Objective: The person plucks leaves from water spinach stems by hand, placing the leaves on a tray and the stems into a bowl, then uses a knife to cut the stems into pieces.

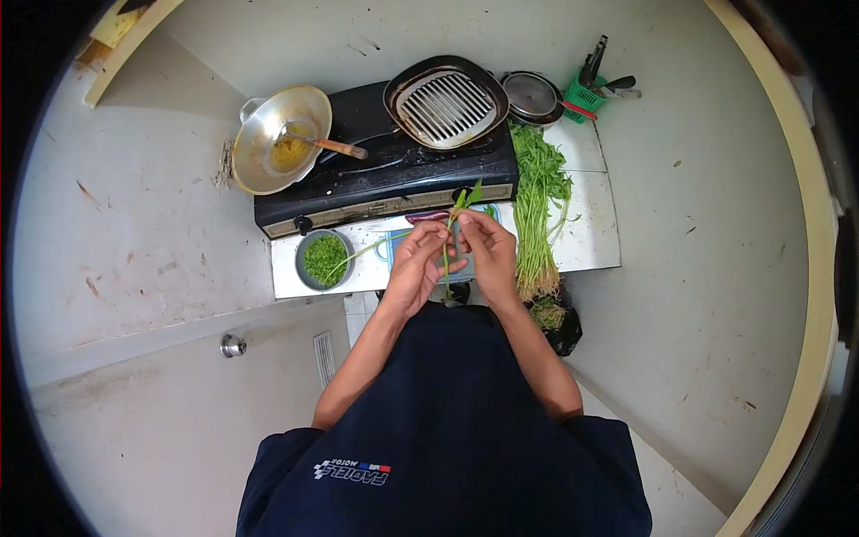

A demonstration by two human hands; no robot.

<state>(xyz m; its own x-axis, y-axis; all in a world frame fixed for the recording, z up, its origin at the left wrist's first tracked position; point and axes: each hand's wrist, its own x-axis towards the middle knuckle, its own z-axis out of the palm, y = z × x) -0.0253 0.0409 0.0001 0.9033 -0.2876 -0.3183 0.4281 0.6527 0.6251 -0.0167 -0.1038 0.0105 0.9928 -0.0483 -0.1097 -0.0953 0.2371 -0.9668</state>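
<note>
Both hands are raised over a blue cutting board (388,249) at the counter's front edge. Between the thumb and fingertips of my right hand (490,255) is the top of a leafy green stem (463,200), its leaves pointing up. My left hand (417,268) pinches greens just beside it, fingers closed at the tips. One thin stalk runs from the left hand toward a grey bowl (301,274) of chopped greens (324,258); another hangs down between the hands. A dark red, long item (428,217) lies behind the fingers, partly hidden.
A bundle of rooted greens (539,210) lies right of the hands, above a black plastic bag (565,333). Behind is a black stove (385,192) with a wok (253,161), a ladle (335,147) and a grill pan (447,107). A lidded pan (531,94) and green utensil basket (582,98) stand back right.
</note>
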